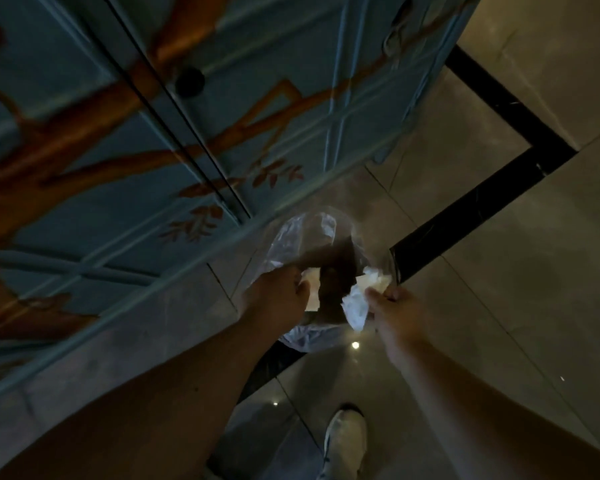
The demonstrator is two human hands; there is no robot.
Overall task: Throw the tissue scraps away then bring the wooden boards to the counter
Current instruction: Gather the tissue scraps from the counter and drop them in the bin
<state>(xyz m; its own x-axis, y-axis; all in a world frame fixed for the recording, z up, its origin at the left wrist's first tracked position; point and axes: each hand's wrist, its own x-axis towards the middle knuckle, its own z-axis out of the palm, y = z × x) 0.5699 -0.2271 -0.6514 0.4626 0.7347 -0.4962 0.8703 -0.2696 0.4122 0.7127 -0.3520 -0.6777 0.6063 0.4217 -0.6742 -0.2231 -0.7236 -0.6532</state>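
Observation:
A small bin lined with a clear plastic bag [307,230] stands on the floor below me, its inside dark. My left hand [274,292] hovers over the bin's left rim with white tissue scraps [310,285] at its fingertips. My right hand [394,306] is at the right rim, pinching a crumpled white tissue [359,303] that hangs over the opening. No wooden boards are in view.
A tall blue cabinet [146,133] painted with orange branches and fitted with a dark round knob [189,82] stands just left of the bin. The glossy tiled floor [499,271] has a black inlay strip [482,202]. My white shoe [345,441] is near the bottom edge.

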